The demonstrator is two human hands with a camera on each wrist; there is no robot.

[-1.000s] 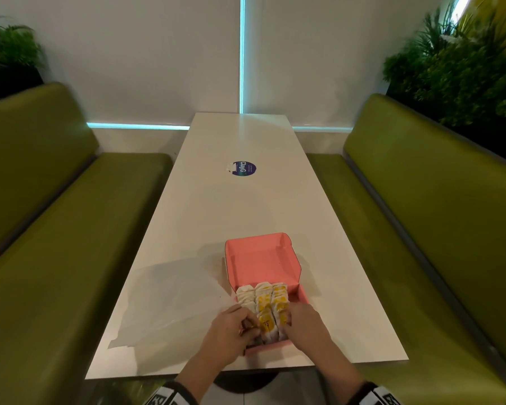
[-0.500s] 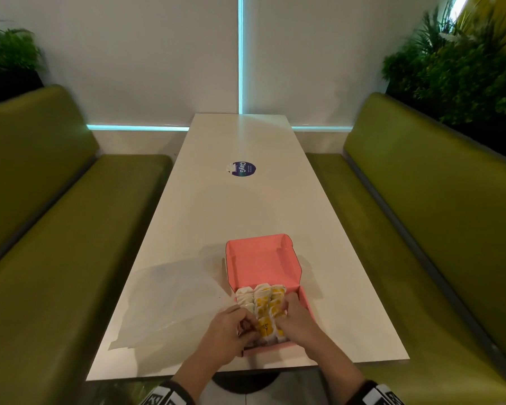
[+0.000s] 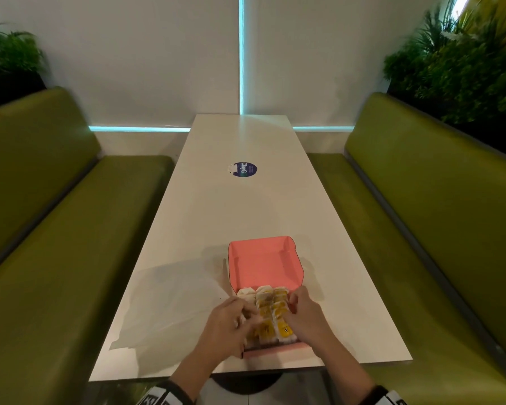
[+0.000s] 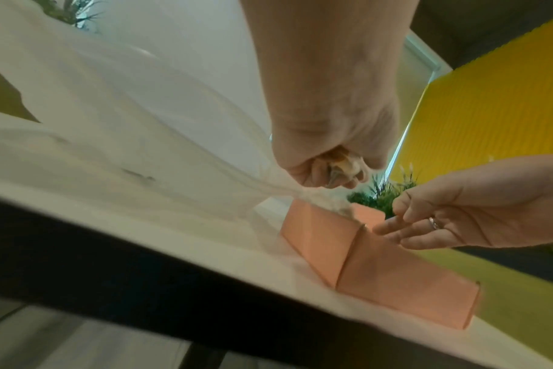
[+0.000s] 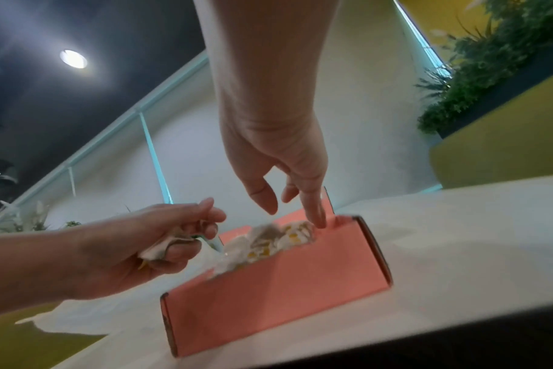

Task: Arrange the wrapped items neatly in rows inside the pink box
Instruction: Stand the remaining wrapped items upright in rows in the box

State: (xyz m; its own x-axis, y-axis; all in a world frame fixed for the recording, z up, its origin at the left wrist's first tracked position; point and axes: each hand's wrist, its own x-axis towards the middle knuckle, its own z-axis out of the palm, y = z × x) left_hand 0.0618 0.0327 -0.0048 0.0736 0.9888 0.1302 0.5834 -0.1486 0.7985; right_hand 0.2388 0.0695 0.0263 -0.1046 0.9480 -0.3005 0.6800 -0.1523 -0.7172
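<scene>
We see a long white table (image 3: pixel 240 217) between green benches (image 3: pixel 438 217); the box (image 3: pixel 265 263) sits near its front edge, left hand (image 3: pixel 227 328) gripping a wrapped item (image 5: pixel 161 247), right hand (image 3: pixel 306 317) loose-fingered.

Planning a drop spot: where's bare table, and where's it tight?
Free: the table from the box lid out past the sticker, and a strip right of the box. Crowded: the box's near half, packed with wrapped items, both hands there, left hand and right hand. Plastic sheet covers the near left.
</scene>
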